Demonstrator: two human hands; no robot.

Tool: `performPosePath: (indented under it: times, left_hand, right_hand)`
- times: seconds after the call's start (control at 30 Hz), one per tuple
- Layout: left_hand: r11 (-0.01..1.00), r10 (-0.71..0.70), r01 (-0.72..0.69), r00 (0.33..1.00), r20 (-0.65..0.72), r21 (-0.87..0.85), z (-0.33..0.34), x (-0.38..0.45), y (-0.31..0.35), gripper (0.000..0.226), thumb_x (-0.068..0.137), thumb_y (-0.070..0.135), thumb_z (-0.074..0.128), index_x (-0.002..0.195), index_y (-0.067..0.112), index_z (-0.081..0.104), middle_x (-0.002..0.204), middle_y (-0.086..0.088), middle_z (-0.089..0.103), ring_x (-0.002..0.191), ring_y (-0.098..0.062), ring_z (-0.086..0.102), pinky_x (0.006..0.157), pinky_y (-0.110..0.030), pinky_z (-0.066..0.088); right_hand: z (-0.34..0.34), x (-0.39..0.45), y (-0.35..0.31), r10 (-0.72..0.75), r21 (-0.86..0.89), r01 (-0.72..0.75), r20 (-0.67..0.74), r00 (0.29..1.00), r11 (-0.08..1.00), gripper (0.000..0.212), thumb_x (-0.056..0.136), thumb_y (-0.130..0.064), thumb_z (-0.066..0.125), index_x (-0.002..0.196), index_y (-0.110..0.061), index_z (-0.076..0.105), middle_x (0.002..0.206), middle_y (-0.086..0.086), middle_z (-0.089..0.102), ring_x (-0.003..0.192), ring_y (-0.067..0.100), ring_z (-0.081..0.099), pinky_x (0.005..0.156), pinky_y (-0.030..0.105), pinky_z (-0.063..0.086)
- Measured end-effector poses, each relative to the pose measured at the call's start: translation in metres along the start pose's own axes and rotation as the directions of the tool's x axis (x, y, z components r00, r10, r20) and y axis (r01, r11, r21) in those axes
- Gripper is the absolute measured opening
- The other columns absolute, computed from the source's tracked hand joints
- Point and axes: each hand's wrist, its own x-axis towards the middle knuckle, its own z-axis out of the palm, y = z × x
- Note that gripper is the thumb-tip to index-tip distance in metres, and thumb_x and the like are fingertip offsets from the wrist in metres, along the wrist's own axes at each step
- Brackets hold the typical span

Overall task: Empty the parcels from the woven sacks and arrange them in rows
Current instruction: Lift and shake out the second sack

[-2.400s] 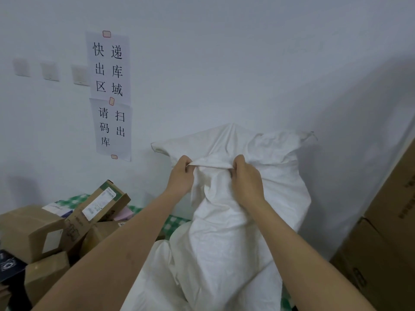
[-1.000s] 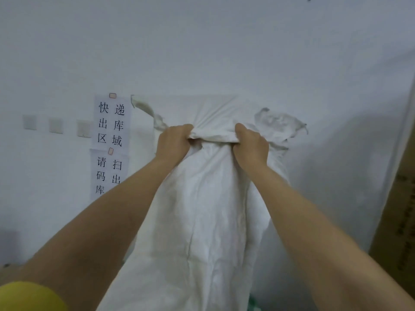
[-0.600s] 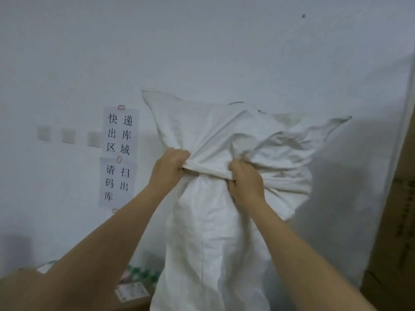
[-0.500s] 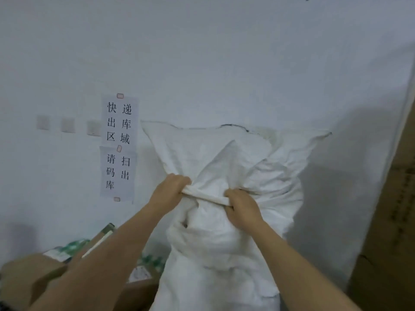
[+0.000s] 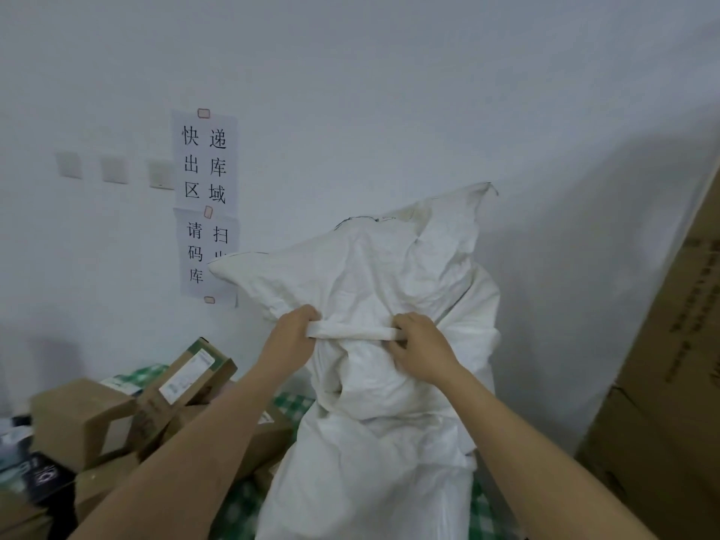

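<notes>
Forearms reach out from the bottom edge to a white sack (image 5: pixel 374 403) standing upended on a green checked cloth (image 5: pixel 233 504). Left hand (image 5: pixel 290 337) and right hand (image 5: pixel 419 350) are each curled tight round a bunched fold of its fabric, a taut band stretched between them. Shaking it well probably means gripping nearer the bottom corners and lifting straight up — that way anything left inside drops out the mouth below instead of lodging in a crease. Parcels (image 5: pixel 128 415) lie heaped just left of it, not yet in rows. Behind, a sign (image 5: pixel 204 204) hangs on the wall. Against half a second ago, the sack sits lower, and its slack top has flopped over — more parcels show.
</notes>
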Motion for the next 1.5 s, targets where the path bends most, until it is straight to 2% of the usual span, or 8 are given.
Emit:
performPosePath:
  times: [0.17,0.33,0.47,0.57,0.77,0.97,1.17,1.5]
  left_hand:
    - [0.995,-0.022,0.019,0.999,-0.032,-0.094,-0.002,-0.004,0.007,0.021,0.09,0.002,0.054,0.097,0.014,0.04,0.071,0.009,0.046,0.058,-0.005,0.044,0.05,-0.02,0.029]
    - [0.993,0.028,-0.028,1.0,-0.004,-0.116,-0.002,-0.001,0.02,0.016,0.088,-0.003,0.05,0.095,0.011,0.051,0.083,0.005,0.055,0.07,-0.005,0.049,0.058,-0.011,0.036]
    - [0.994,0.074,-0.074,0.997,-0.003,-0.078,-0.001,0.004,0.028,0.021,0.082,-0.012,0.044,0.086,-0.002,0.061,0.078,-0.012,0.061,0.069,-0.015,0.05,0.061,-0.013,0.036]
    - [0.995,0.065,-0.063,0.998,0.01,-0.081,0.0,0.006,0.026,0.019,0.079,-0.014,0.043,0.077,-0.003,0.058,0.074,-0.019,0.056,0.07,-0.023,0.048,0.059,-0.018,0.032]
    - [0.994,0.091,-0.088,0.995,0.049,-0.063,-0.003,0.005,0.031,0.013,0.079,-0.012,0.045,0.07,-0.005,0.051,0.068,-0.017,0.049,0.065,-0.019,0.042,0.057,-0.02,0.029]
    - [1.0,-0.016,0.016,1.0,-0.017,-0.001,-0.008,0.004,0.04,0.015,0.09,0.012,0.055,0.091,0.007,0.041,0.066,-0.001,0.051,0.057,-0.016,0.048,0.048,-0.027,0.031]
    - [0.968,-0.134,0.137,0.991,-0.028,0.212,-0.011,0.014,0.056,0.091,0.088,0.043,0.061,0.151,0.024,-0.001,0.121,-0.013,0.05,0.082,-0.031,0.059,0.064,-0.034,0.042]
    - [0.961,-0.164,0.142,0.983,0.077,0.237,0.003,0.029,0.074,0.09,0.087,0.027,0.062,0.151,0.038,0.0,0.137,-0.013,0.021,0.121,-0.035,0.031,0.087,-0.039,0.041]
  right_hand:
    - [-0.007,-0.001,-0.005,-0.055,-0.139,0.052,-0.016,0.998,0.989,0.019,0.094,-0.028,0.055,0.105,-0.014,0.053,0.103,0.001,0.05,0.096,0.019,0.048,0.072,0.027,0.041]
    - [-0.024,0.019,0.001,-0.148,-0.532,0.063,-0.119,0.982,0.844,0.091,0.051,-0.04,0.089,0.131,-0.019,0.05,0.126,0.015,0.05,0.104,0.036,0.055,0.078,0.043,0.052]
    - [-0.047,0.037,0.001,0.032,-0.711,-0.05,-0.039,0.999,0.701,0.136,0.045,-0.059,0.086,0.152,-0.026,0.008,0.154,0.026,0.017,0.14,0.047,0.022,0.112,0.06,0.019]
    - [-0.051,0.041,0.006,0.17,-0.748,-0.089,0.033,0.985,0.658,0.112,0.07,-0.043,0.078,0.152,-0.032,0.003,0.149,0.02,0.019,0.138,0.039,0.025,0.107,0.054,0.031]
    - [-0.059,0.051,0.025,-0.099,-0.768,0.005,-0.076,0.992,0.64,0.062,0.023,-0.003,0.085,0.081,-0.014,0.07,0.08,0.012,0.062,0.062,0.027,0.059,0.046,0.03,0.042]
    - [-0.076,0.053,0.024,0.01,-0.599,-0.023,-0.025,1.0,0.8,0.037,0.088,-0.016,0.058,0.122,-0.014,0.043,0.101,0.005,0.056,0.091,0.025,0.054,0.065,0.031,0.034]
    - [-0.083,0.037,0.021,0.318,-0.263,-0.333,-0.098,0.943,0.905,0.053,0.087,-0.033,0.064,0.123,-0.007,0.033,0.087,0.005,0.056,0.071,0.025,0.052,0.055,0.031,0.036]
    - [-0.076,-0.006,0.026,0.391,-0.371,-0.399,-0.099,0.915,0.839,0.03,0.091,-0.023,0.053,0.121,-0.021,0.051,0.126,0.009,0.041,0.12,0.032,0.032,0.098,0.047,0.03]
